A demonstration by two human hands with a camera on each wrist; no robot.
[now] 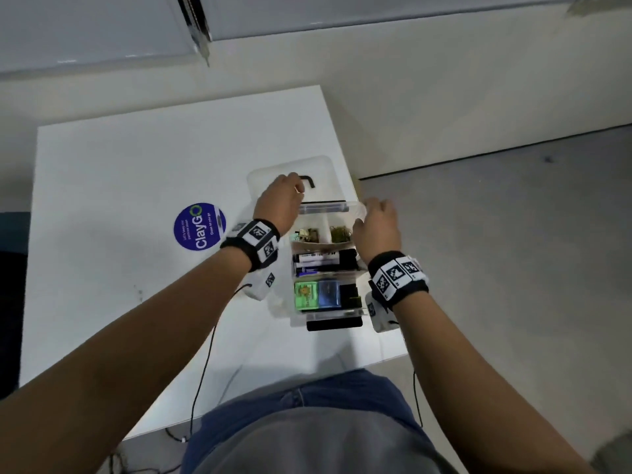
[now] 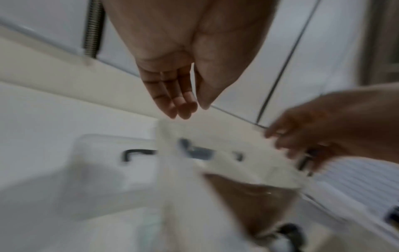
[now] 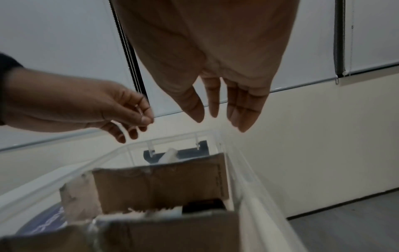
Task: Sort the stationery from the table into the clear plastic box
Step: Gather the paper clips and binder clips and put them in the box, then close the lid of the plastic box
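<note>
The clear plastic box (image 1: 355,213) sits near the right edge of the white tabletop (image 1: 119,172). It is full: black markers (image 1: 318,260) in the middle part, a green pack (image 1: 305,294) and a blue pack (image 1: 329,293) in the near part. The see-through lid (image 1: 325,172) lies flat just behind the box. Both hands hang over the far end. The left hand (image 1: 282,200) has loose fingers (image 2: 179,102), and it looks like it holds nothing, though the view is blurry. The right hand (image 1: 378,222) is spread wide, holding nothing. The sorting looks done. Next, I think, the hands must take the lid and shut the box.
</note>
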